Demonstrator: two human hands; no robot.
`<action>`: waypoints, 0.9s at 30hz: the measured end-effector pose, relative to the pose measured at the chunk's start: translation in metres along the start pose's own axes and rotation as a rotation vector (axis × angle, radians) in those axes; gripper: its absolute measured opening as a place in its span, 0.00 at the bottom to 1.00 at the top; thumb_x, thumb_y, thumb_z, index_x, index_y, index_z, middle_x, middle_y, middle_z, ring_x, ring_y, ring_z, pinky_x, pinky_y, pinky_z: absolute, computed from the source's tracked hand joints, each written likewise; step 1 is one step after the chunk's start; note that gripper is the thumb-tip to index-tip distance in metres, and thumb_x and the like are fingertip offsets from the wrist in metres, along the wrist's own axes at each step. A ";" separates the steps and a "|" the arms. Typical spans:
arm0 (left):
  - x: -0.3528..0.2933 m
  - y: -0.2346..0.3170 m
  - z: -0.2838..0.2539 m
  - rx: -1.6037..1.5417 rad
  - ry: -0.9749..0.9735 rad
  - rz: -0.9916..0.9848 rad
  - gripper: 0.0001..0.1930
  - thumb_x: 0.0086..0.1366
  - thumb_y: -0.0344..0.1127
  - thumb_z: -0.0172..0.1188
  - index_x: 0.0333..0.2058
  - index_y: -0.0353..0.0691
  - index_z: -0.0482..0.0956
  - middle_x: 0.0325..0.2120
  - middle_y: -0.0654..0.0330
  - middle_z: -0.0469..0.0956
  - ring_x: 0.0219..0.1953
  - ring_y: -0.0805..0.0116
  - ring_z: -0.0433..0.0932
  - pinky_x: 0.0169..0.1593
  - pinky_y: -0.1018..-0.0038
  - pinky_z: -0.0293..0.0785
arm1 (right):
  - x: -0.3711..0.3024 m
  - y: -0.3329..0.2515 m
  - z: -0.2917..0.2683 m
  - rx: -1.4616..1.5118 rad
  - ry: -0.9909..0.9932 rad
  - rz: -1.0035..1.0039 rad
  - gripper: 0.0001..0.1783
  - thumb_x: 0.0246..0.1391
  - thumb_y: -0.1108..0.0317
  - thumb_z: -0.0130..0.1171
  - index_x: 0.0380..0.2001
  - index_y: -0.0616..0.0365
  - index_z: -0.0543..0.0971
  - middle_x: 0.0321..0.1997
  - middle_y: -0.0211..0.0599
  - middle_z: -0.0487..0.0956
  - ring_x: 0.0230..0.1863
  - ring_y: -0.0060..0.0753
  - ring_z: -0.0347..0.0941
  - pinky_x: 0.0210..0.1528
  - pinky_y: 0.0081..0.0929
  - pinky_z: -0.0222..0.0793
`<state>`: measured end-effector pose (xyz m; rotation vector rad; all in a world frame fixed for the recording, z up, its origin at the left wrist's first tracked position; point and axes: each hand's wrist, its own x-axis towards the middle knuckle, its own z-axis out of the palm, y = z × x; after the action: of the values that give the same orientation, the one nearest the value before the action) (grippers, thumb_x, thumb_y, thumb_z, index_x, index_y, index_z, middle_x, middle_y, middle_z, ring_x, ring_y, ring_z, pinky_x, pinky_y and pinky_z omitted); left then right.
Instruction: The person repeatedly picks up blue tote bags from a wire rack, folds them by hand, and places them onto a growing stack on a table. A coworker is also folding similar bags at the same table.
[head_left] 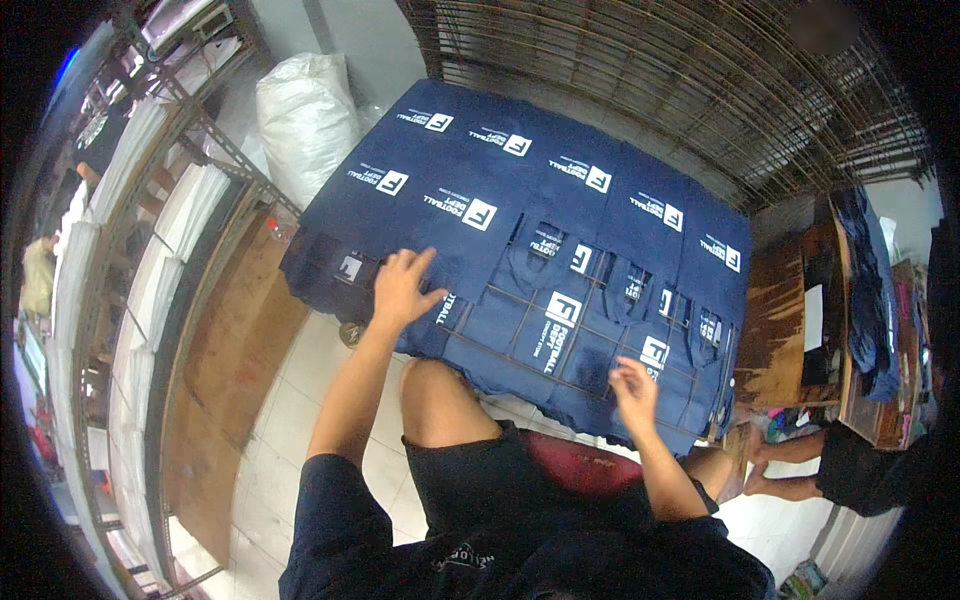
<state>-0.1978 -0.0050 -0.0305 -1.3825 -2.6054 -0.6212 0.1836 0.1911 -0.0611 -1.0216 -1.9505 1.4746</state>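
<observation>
Navy tote bags (400,225) with white printing lie in overlapping rows across a wide surface before me. Loop handles show on several bags in the middle and nearer rows. Over the near part runs a thin wire grid rack (590,325) with cloth beneath it. My left hand (403,285), fingers spread, rests at the near edge of a bag on the left side and appears to touch it. My right hand (636,395) is over the near right part of the rack, fingers loosely bent and apart, with nothing visible in them.
Metal shelves with stacked white sheets (185,225) stand at left. Behind the bags sit a white sack (305,120) and a stack of wire racks (660,80). A red stool (580,465) is under me. At right are a wooden table (780,340) and another person's legs (795,480).
</observation>
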 end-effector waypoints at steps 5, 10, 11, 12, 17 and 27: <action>-0.003 0.026 0.021 -0.032 -0.056 0.095 0.25 0.41 0.40 0.71 0.42 0.49 0.79 0.35 0.62 0.70 0.40 0.62 0.70 0.42 0.66 0.69 | -0.035 0.010 -0.081 0.008 0.246 0.071 0.11 0.52 0.73 0.57 0.41 0.60 0.76 0.30 0.29 0.75 0.31 0.19 0.70 0.35 0.18 0.66; -0.003 0.030 0.031 -0.008 -0.059 0.099 0.19 0.41 0.37 0.69 0.37 0.48 0.82 0.32 0.63 0.71 0.39 0.63 0.72 0.41 0.67 0.69 | -0.055 0.001 -0.113 0.005 0.328 0.060 0.11 0.53 0.72 0.57 0.41 0.62 0.75 0.30 0.30 0.75 0.32 0.20 0.69 0.36 0.19 0.66; -0.002 0.031 0.032 -0.005 -0.062 0.102 0.19 0.42 0.37 0.69 0.37 0.48 0.82 0.32 0.63 0.71 0.39 0.63 0.72 0.42 0.67 0.70 | -0.058 0.005 -0.119 0.000 0.345 0.030 0.12 0.53 0.72 0.57 0.41 0.62 0.75 0.30 0.30 0.75 0.32 0.20 0.69 0.36 0.19 0.66; -0.001 0.030 0.035 -0.001 -0.066 0.104 0.18 0.42 0.37 0.69 0.37 0.48 0.82 0.32 0.63 0.71 0.39 0.63 0.72 0.42 0.67 0.70 | -0.062 0.008 -0.125 0.039 0.336 0.062 0.11 0.54 0.72 0.57 0.41 0.63 0.75 0.32 0.31 0.75 0.32 0.20 0.69 0.36 0.19 0.66; 0.011 0.047 0.034 0.001 -0.108 0.126 0.20 0.44 0.38 0.68 0.40 0.48 0.81 0.35 0.59 0.73 0.42 0.58 0.72 0.45 0.64 0.70 | -0.079 0.012 -0.146 0.035 0.441 0.024 0.10 0.53 0.72 0.57 0.39 0.63 0.75 0.34 0.32 0.76 0.36 0.23 0.72 0.38 0.21 0.67; -0.062 0.080 0.015 -0.246 0.003 0.050 0.24 0.46 0.32 0.66 0.45 0.34 0.74 0.34 0.48 0.70 0.41 0.47 0.71 0.49 0.64 0.67 | -0.049 -0.104 -0.361 -0.652 1.158 -0.472 0.08 0.50 0.71 0.59 0.32 0.64 0.78 0.27 0.37 0.78 0.30 0.26 0.74 0.34 0.24 0.68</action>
<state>-0.0958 -0.0064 -0.0391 -1.5050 -2.5517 -0.9631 0.4558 0.3498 0.1487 -1.1506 -1.5424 -0.1284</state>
